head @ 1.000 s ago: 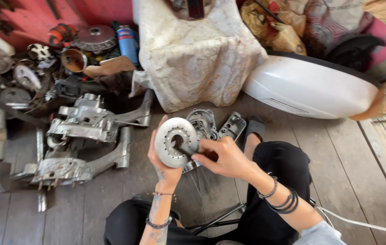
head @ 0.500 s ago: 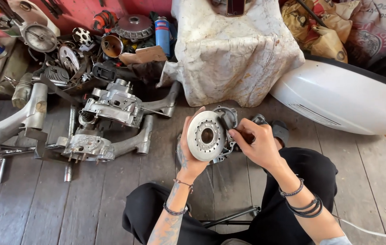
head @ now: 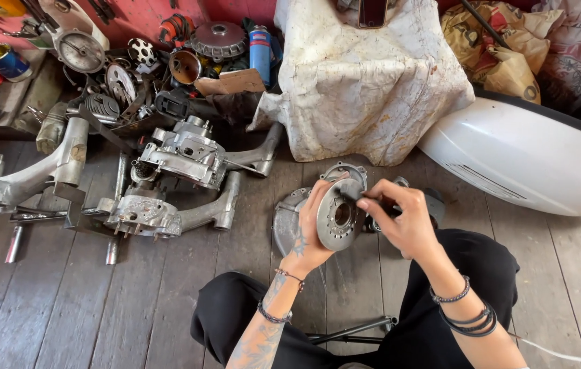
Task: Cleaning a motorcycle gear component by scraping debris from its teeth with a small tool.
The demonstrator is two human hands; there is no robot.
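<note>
Holding a round metal disc [head: 337, 216] upright between both hands above the lap.
Left hand [head: 308, 229] grips the disc's left edge from behind; right hand [head: 400, 217] pinches closed at its right rim. Just beyond the hands, metal covers [head: 289, 217] lie on the wooden floor [head: 65, 301]; engine casings [head: 182, 158] sit farther left.

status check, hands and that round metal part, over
Left hand grips round metal disc upright by its rim. Right hand pinches its top edge. Metal cover on floor just behind, nothing blocking.
</note>
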